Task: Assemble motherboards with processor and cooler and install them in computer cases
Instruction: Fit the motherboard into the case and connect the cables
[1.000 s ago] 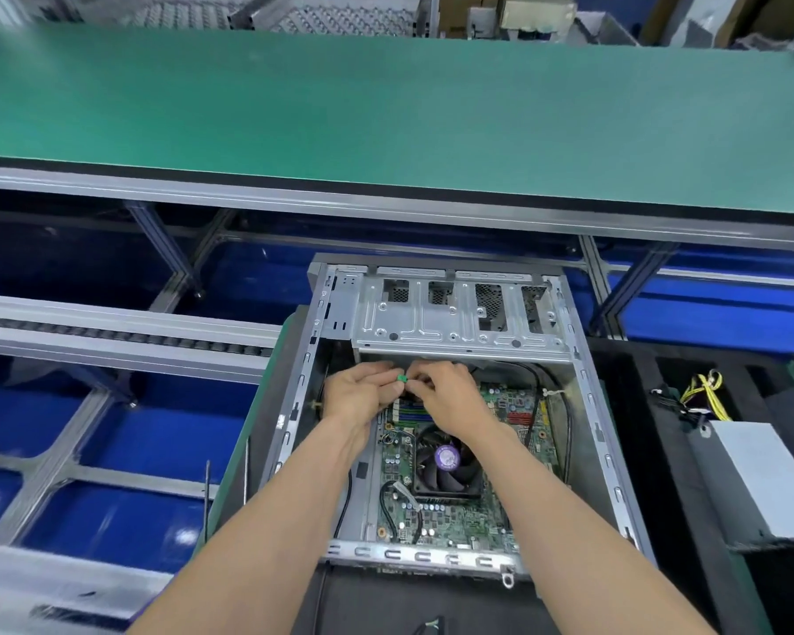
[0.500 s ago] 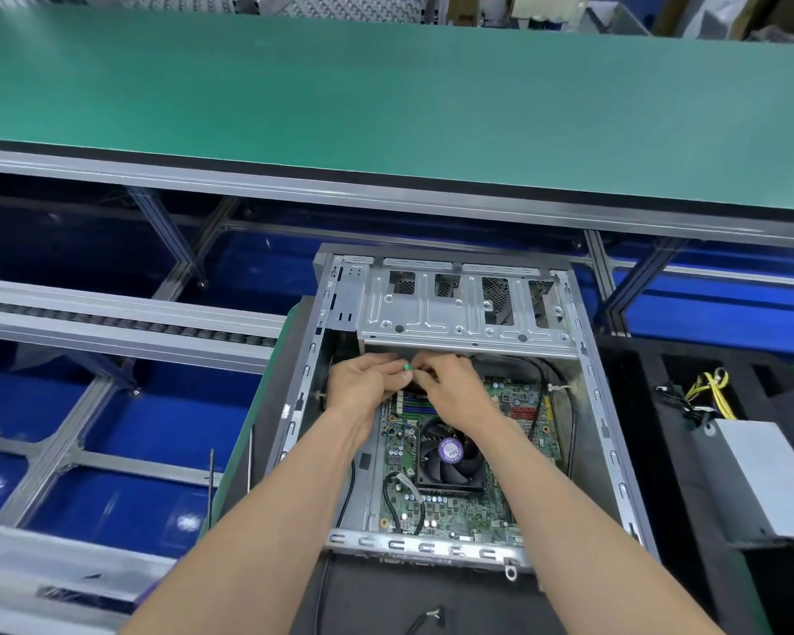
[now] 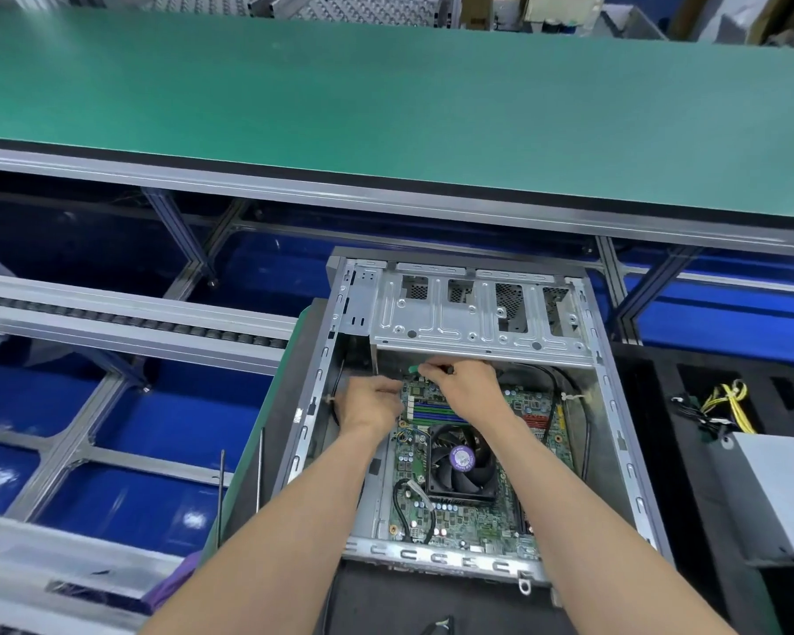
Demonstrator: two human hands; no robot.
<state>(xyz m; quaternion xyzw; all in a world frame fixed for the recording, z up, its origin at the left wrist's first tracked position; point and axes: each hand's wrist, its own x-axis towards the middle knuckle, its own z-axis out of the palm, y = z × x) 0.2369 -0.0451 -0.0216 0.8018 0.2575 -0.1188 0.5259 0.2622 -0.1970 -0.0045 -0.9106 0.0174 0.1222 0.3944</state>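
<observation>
An open grey computer case lies on its side in front of me. A green motherboard sits inside it, with a black cooler fan bearing a purple sticker. Both hands reach in under the drive-bay plate. My right hand pinches a small green-tipped connector at the board's far edge. My left hand lies just left of it with curled fingers over the board's far left corner; what it holds is hidden.
A wide green conveyor belt runs across behind the case. A grey power supply with yellow and black cables sits in black foam at the right. Roller rails and blue floor lie to the left.
The hands have parted slightly: my right hand carried the green-tipped connector a little further in towards the drive-bay plate, while my left hand stayed lower. The view shifted a little.
</observation>
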